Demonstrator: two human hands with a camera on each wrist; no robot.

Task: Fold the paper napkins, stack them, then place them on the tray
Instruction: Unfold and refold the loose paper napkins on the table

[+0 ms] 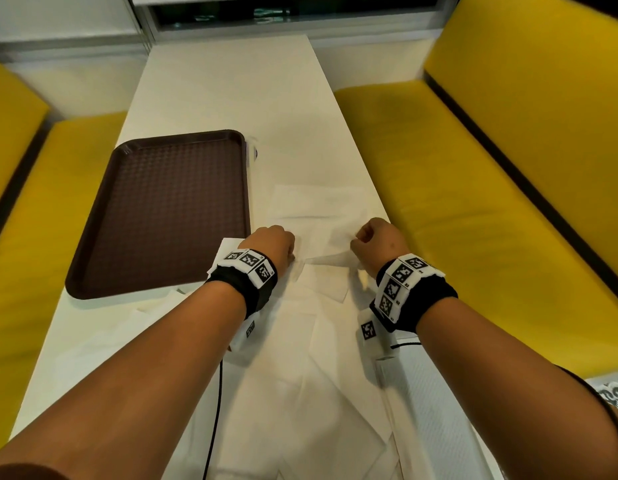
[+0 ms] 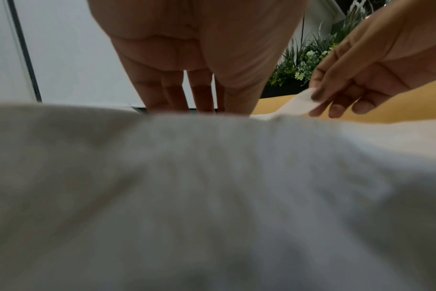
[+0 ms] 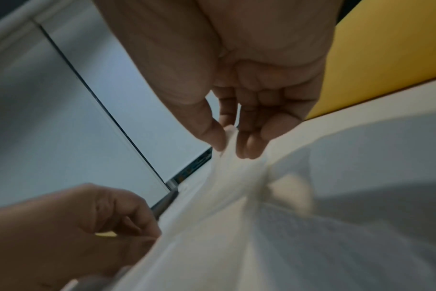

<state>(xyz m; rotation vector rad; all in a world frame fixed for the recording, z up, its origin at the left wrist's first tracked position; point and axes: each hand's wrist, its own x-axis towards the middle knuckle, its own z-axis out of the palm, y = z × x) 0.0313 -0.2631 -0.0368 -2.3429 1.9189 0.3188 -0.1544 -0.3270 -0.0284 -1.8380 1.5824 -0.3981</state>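
**Napkin pinched at both ends**

Napkin (image 1: 323, 237) lies on the table (image 1: 231, 84), at 3 o'clock of the tray (image 1: 162, 209). Right hand (image 1: 378, 245) pinches its lifted corner between thumb and fingers (image 3: 247, 145). Left hand (image 1: 271, 245) holds the opposite edge, fingers curled. More napkins (image 1: 300, 358) lie nearer the person.

Fast-food diner booth: yellow padded bench seats (image 1: 474, 188) at 3 and 9 o'clock, narrow white laminate table (image 1: 228, 84), brown textured plastic serving tray (image 1: 162, 216) at 10.
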